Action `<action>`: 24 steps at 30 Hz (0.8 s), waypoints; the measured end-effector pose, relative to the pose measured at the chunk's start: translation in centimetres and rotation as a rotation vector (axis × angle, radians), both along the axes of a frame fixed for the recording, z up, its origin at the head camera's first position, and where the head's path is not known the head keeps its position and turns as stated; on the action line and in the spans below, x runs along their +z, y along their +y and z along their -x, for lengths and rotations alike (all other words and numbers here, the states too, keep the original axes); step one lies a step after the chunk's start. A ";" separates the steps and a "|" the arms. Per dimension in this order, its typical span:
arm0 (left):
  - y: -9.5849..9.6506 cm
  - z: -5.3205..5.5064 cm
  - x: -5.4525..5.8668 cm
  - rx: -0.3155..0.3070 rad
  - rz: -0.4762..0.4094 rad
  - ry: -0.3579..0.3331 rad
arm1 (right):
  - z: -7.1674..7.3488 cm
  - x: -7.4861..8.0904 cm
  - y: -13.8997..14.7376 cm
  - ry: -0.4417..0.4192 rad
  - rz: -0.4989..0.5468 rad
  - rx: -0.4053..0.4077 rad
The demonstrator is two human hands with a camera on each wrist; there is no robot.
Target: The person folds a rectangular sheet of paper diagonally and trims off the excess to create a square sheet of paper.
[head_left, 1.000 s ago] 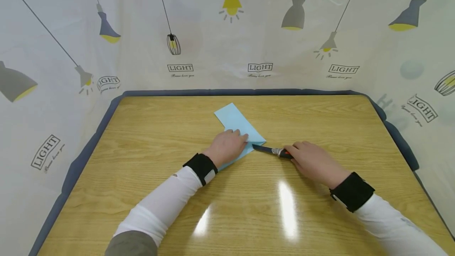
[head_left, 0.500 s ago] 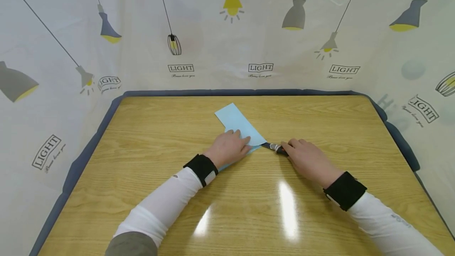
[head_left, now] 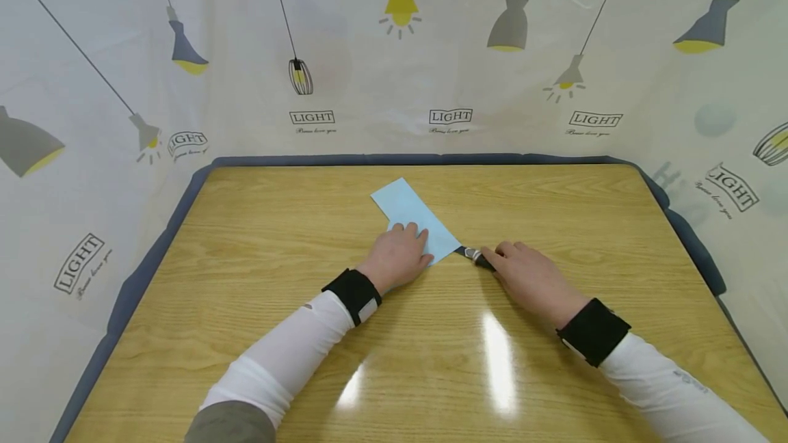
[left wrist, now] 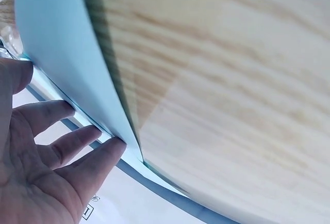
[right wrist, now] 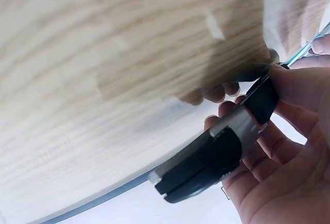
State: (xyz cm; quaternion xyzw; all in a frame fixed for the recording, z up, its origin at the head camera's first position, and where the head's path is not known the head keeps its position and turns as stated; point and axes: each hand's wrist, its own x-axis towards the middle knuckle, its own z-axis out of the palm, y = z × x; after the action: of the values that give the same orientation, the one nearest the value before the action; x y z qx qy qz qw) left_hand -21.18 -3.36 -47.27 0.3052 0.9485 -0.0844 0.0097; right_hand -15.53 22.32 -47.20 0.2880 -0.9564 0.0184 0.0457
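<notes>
Blue paper [head_left: 431, 225] lies under your spread left fingers [head_left: 410, 232]; your right fingers [head_left: 491, 256] grip a knife [head_left: 472, 254]. Likely flimsy, it's best pinned near its edge.

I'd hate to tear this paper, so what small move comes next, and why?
Perhaps ease the knife gently inward: the right hand grips it, its front end meets one corner of the paper, and the left hand rests on top.

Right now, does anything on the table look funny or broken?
Nothing looks broken. Only the paper under the left hand looks crooked: it slants instead of lining up with the table.
</notes>
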 end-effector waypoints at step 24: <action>-0.3 0.0 0.1 0.009 -0.007 -0.023 | 0.4 0.0 0.2 -0.008 0.013 -0.047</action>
State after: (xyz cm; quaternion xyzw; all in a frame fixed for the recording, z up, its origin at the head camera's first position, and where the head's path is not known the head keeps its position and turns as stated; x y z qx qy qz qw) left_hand -21.14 -3.62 -47.20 0.3020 0.9500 -0.0773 0.0197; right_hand -15.88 22.53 -47.15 0.2651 -0.9629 0.0245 0.0442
